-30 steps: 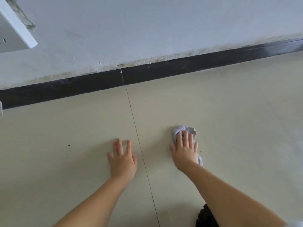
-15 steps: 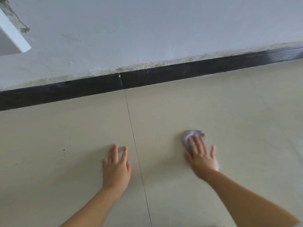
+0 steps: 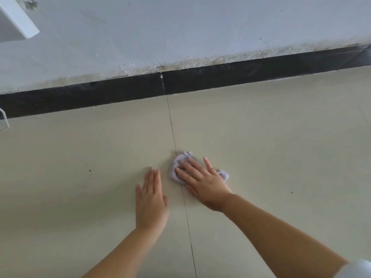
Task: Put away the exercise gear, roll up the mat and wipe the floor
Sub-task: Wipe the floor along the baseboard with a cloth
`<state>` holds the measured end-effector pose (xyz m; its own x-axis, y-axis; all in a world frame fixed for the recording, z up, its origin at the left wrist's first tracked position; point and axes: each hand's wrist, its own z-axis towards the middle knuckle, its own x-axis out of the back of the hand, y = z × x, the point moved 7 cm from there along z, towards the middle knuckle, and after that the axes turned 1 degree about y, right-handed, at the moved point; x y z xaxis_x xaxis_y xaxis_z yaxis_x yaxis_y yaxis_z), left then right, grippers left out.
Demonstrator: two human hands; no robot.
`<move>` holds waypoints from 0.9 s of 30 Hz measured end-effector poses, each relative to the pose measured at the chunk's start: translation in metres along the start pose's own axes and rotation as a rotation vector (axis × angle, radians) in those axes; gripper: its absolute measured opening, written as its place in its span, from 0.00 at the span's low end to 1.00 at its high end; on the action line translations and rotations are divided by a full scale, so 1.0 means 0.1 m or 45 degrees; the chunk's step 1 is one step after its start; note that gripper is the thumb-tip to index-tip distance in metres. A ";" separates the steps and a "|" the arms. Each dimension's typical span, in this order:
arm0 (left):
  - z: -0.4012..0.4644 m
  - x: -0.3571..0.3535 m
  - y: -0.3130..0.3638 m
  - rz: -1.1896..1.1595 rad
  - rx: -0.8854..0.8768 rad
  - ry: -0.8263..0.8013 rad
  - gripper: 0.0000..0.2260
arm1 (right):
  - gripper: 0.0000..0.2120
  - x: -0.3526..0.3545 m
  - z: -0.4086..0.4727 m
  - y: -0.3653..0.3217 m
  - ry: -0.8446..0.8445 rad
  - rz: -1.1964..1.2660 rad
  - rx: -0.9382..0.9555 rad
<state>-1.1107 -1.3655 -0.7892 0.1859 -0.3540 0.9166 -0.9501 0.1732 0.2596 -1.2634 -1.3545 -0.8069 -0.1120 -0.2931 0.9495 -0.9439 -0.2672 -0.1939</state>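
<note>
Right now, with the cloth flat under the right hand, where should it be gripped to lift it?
Probably the bunched far end of the cloth, poking out beyond the right hand. Come from above and curl the fingers into those folds; the rest lies thin on the floor, pinned under the palm.

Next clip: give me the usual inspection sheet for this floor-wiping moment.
Surface: beige tiled floor, grout line, a few dark specks.
Job's things: crumpled pale cloth on the floor; no mat or gear seen.
Clutter: nothing seen.
Hands: right hand presses flat on the cloth; left hand rests flat on bare floor.
Cables: thin white loop at left edge, unclear.
Surroundings: white wall, dark baseboard, white ledge.
</note>
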 end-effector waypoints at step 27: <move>0.05 -0.17 0.27 0.167 0.201 -0.301 0.40 | 0.26 0.73 0.55 1.79 -0.028 0.270 -1.169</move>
<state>-1.1408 -1.3597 -0.7996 0.0136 -0.5452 0.8382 -0.9927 0.0930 0.0766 -1.4236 -1.4741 -0.7859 -0.3126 -0.2722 0.9100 -0.7811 0.6188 -0.0832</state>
